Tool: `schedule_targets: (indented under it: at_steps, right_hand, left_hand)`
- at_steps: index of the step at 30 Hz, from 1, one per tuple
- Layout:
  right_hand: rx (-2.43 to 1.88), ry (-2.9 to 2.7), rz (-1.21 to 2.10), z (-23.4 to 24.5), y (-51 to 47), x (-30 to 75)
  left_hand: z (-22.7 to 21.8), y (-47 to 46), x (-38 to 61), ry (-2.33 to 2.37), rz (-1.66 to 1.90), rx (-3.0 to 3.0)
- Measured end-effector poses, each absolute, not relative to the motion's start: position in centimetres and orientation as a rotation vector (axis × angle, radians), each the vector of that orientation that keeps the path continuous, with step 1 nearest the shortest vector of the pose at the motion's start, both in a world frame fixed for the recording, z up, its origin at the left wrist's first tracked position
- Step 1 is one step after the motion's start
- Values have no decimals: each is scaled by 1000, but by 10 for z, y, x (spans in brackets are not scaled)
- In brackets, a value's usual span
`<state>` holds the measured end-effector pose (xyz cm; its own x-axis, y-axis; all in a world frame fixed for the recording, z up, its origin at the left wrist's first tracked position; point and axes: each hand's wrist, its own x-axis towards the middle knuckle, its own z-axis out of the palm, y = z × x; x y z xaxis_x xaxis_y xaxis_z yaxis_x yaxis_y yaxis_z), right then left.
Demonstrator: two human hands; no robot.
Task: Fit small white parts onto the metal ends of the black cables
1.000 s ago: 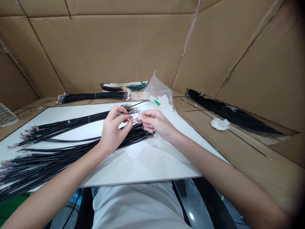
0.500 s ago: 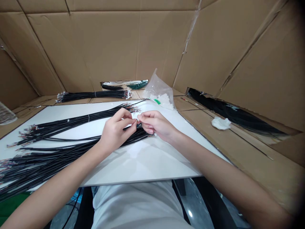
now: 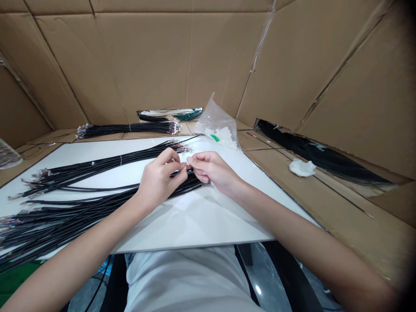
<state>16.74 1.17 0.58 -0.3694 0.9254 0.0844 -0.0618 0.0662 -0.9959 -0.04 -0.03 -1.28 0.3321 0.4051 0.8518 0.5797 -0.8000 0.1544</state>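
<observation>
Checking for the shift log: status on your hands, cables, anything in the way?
Left hand and right hand pinching black cable ends. More cables on white board. Bag of white parts beyond, clear of hands.

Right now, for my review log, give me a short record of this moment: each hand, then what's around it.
left hand: curled around black wires near their ends
right hand: fingertips pinching a small pale part, too small to identify, close to the left hand
beneath the hands: black wire bundles lying on a white board
beyond the board: a plastic bag of white parts, a tied black cable bundle
right of the board: a crumpled white tissue, black cables
surroundings: cardboard sheets
</observation>
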Motion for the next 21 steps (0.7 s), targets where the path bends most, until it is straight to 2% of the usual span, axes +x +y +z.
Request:
schedule_targets:
  at_steps: [12, 21]
  right_hand:
    - [-913, -1526, 1323, -1, 11, 167]
    - [-915, -1458, 1400, -2, 18, 167]
  left_hand:
    - [-15, 1, -1, -1016, -1444, -2437]
    - [-13, 3, 0, -1000, -1546, -2408]
